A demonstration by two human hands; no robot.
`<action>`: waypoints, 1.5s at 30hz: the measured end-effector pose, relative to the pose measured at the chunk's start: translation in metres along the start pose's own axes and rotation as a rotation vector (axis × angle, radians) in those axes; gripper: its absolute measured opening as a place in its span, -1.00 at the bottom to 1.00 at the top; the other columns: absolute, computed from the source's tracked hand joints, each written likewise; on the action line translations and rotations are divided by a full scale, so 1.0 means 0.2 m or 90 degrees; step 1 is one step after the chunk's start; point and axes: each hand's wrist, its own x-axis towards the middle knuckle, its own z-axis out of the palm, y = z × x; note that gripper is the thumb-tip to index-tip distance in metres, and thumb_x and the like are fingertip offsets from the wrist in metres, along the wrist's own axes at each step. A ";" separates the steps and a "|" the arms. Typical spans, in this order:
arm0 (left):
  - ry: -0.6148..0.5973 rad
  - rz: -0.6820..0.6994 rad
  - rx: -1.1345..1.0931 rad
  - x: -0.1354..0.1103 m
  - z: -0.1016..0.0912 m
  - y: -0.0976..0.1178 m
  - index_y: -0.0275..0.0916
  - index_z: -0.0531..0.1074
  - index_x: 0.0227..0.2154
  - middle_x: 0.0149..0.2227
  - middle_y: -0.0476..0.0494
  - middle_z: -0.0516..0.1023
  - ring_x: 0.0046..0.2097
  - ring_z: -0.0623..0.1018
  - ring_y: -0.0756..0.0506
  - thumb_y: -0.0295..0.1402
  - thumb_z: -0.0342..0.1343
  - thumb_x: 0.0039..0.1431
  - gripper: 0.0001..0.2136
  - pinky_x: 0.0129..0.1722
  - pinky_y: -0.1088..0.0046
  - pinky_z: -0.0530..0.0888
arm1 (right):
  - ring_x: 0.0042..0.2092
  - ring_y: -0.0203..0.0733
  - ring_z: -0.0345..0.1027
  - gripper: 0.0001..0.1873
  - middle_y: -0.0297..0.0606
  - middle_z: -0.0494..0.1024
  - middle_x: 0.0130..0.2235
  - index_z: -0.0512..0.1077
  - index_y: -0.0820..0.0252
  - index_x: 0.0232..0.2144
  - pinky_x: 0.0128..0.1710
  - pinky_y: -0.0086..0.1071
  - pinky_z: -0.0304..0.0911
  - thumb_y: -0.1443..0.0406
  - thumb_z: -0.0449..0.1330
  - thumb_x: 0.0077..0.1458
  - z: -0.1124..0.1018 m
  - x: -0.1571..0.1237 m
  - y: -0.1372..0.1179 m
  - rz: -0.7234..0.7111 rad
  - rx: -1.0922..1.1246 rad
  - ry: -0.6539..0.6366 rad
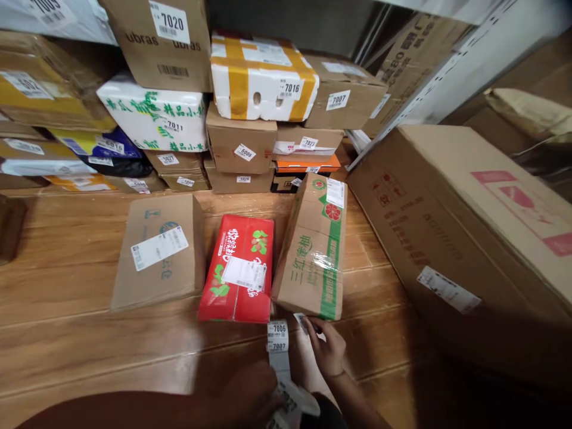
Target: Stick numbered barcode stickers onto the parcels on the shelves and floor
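My left hand (254,387), in shadow at the bottom, is closed on a roll of number labels (286,402). A strip of labels (277,336) reading 7006 and 7007 hangs out from it toward the red box. My right hand (329,350) pinches a small sticker label (301,323) between thumb and fingers, close to the near end of a brown and green carton (308,262). The red box (239,238) with a white shipping label lies left of that carton. Further left is a plain brown carton (156,274) with a shipping label.
Stacked parcels with number labels line the back, among them a white foam box (254,77) with yellow tape and a white box (152,113) with green print. A large brown carton (402,220) stands at right beside a white shelf post (429,89). The floor (111,345) is wooden.
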 end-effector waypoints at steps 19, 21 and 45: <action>0.052 -0.007 -0.179 -0.02 -0.22 -0.05 -0.31 0.51 -0.30 -0.34 -0.15 0.56 -0.27 0.49 -0.14 0.02 -0.12 0.17 -0.52 -0.28 0.44 0.39 | -0.21 -0.12 0.42 -0.74 -0.13 0.55 -0.27 0.46 0.15 -0.25 -0.25 -0.31 0.32 0.18 0.05 0.13 0.02 -0.07 -0.22 0.079 0.148 -0.189; 0.034 0.019 -0.165 -0.03 -0.22 -0.04 -0.29 0.51 -0.25 -0.29 -0.14 0.57 -0.22 0.49 -0.15 0.00 -0.11 0.18 -0.53 -0.20 0.43 0.38 | -0.13 -0.14 0.41 -0.64 -0.12 0.52 -0.12 0.39 0.13 -0.07 -0.22 -0.34 0.33 0.15 0.05 0.12 0.05 -0.05 -0.29 0.092 0.277 -0.342; 0.292 -0.163 -0.528 0.00 -0.36 -0.20 -0.36 0.48 -0.34 -0.45 -0.08 0.55 -0.41 0.46 -0.06 -0.09 0.29 -0.24 -0.56 -0.37 0.46 0.35 | -0.42 -0.28 0.30 -0.84 -0.34 0.46 -0.49 0.42 0.21 -0.51 -0.36 -0.38 0.24 0.21 0.19 -0.09 0.49 0.13 -0.54 0.420 0.363 -0.329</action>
